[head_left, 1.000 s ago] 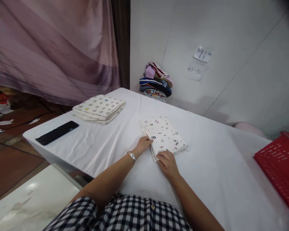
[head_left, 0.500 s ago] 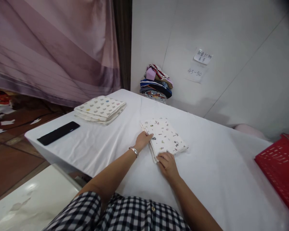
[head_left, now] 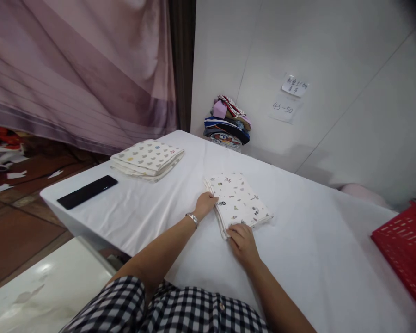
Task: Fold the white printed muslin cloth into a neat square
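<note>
A folded white cloth with small printed figures (head_left: 238, 200) lies in the middle of the white-covered table (head_left: 308, 249). My left hand (head_left: 205, 205), a silver watch on its wrist, rests on the cloth's left edge with the fingers over the fold. My right hand (head_left: 241, 239) presses on the cloth's near corner, fingers curled on the hem. Neither hand lifts the cloth off the table.
A second folded printed cloth stack (head_left: 147, 158) lies at the table's far left, with a black flat device (head_left: 87, 191) near the left edge. A pile of coloured clothes (head_left: 228, 122) sits against the wall. A red plastic basket (head_left: 405, 249) stands at the right.
My left hand has slid slightly along the cloth's left edge. The right hand stays on the near corner. The view has shifted a little.
</note>
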